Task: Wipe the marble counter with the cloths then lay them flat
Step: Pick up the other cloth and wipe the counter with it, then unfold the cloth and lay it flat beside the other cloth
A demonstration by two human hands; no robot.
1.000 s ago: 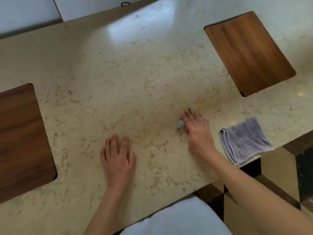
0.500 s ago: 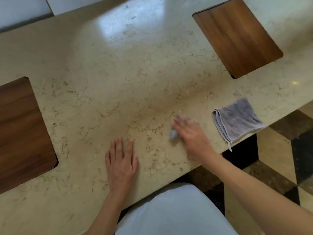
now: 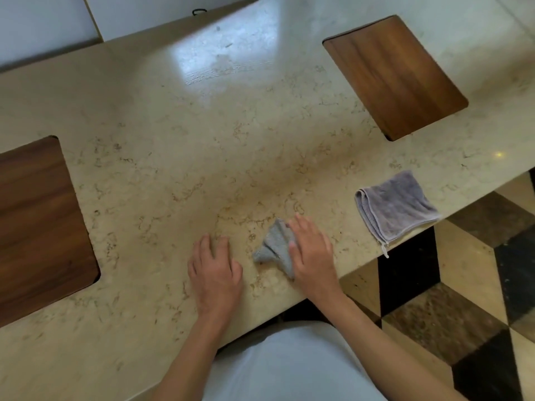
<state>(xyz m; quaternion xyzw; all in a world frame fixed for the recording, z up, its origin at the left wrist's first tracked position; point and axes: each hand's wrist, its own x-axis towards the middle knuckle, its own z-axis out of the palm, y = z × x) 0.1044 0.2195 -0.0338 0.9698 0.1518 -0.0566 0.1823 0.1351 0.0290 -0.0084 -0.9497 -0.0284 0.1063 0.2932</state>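
Observation:
A small crumpled grey cloth (image 3: 275, 247) lies on the beige marble counter (image 3: 202, 157) near its front edge. My right hand (image 3: 312, 253) presses down on the cloth's right part, fingers spread over it. My left hand (image 3: 215, 270) rests palm down on the bare counter just left of the cloth, apart from it and holding nothing. A second cloth, lilac-grey and folded (image 3: 395, 206), lies flat at the counter's front right corner, its hem tag hanging over the edge.
Two dark wooden boards are set into the counter, one at the left (image 3: 37, 227) and one at the back right (image 3: 396, 73). The counter's front edge runs diagonally; beyond it is a patterned tile floor (image 3: 463, 299). White cabinet fronts stand behind.
My right hand has dragged the small grey cloth towards me and leftwards, and more of the cloth now shows. My left hand stays flat on the counter, now close to the cloth.

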